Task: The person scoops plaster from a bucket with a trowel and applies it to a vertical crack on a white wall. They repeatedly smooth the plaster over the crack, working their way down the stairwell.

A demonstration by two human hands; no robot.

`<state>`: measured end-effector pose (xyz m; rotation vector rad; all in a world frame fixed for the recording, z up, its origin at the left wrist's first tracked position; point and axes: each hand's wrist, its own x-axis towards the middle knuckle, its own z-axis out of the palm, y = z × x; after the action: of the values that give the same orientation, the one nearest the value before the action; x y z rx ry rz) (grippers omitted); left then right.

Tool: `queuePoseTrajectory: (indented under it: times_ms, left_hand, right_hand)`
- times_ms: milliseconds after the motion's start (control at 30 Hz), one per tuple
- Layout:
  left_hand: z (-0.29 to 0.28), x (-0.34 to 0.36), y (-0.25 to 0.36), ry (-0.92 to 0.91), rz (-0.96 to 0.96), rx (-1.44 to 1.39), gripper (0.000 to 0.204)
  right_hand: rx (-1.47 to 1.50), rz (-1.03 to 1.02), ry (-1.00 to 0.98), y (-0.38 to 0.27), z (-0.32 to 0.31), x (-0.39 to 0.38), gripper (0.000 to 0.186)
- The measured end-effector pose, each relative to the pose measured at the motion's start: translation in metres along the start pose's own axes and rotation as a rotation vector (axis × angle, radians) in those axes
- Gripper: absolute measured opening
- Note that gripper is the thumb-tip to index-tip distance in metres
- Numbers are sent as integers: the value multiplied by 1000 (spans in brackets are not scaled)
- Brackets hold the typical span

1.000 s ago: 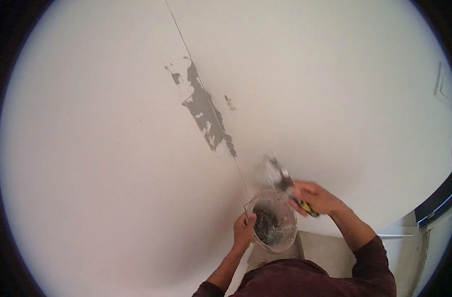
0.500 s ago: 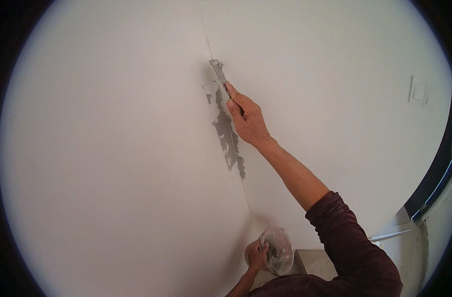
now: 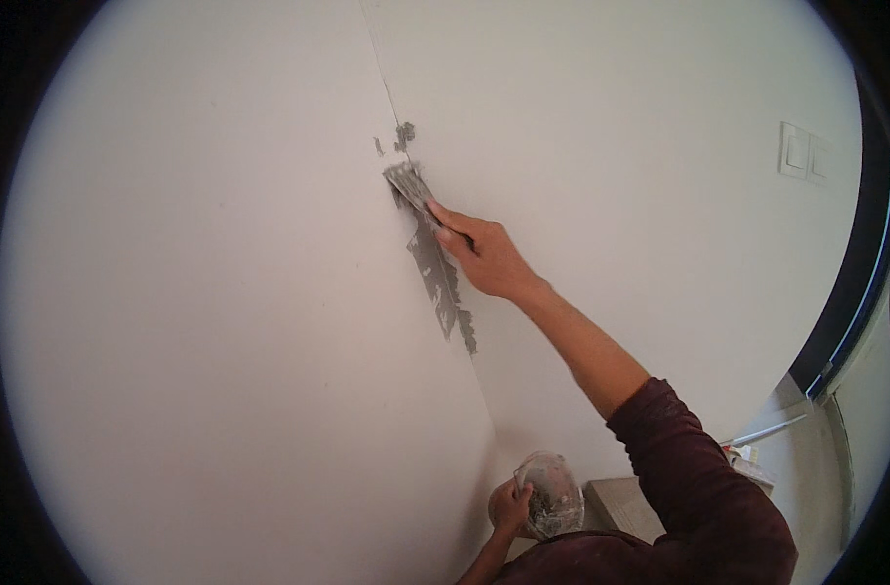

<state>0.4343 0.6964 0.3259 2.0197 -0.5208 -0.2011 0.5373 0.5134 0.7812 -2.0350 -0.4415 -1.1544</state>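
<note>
Close to your body, your left hand [image 3: 509, 507] grips a bucket [image 3: 562, 495] at its left side. Farther out, your right hand [image 3: 489, 258] grips a scraper [image 3: 407, 182], its blade at the upper part of a grey patch [image 3: 432, 274] along the corner seam [image 3: 380, 71]. Rightward, a switch [image 3: 794, 150] sits on the wall [image 3: 650, 224].

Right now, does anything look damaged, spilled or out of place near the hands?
The wall looks blotchy: a ragged grey patch with pale gaps runs along a thin dark line, and a separate grey smear sits above the scraper in the right hand. No spill shows.
</note>
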Motion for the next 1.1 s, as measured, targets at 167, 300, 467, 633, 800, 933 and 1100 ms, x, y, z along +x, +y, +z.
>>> queuePoseTrajectory:
  times_ms: [167, 300, 467, 633, 800, 933, 1100]
  left_hand:
    - [-4, 5, -1, -29, -41, -23, 35]
    - [-8, 4, 2, 45, 61, 40, 33]
    - [-9, 6, -5, -11, -41, 11, 32]
    - [-1, 6, -19, -37, -94, -56, 30]
    - [1, 4, -29, 6, -8, -5, 32]
    - [2, 3, -35, -84, -105, -23, 36]
    - [5, 6, -41, -59, -94, -14, 31]
  right_hand:
    - [31, -14, 110, -2, -37, 9, 40]
    - [-8, -100, 150, 9, -15, 31, 39]
    - [-80, -112, 35, 4, -6, 0, 39]
    - [-75, -51, 38, -17, -33, 8, 39]
    - [-100, -123, 58, -10, -11, 45, 39]
    - [-39, -29, -55, 17, -2, 17, 41]
    - [-13, 29, -161, 26, -4, -29, 41]
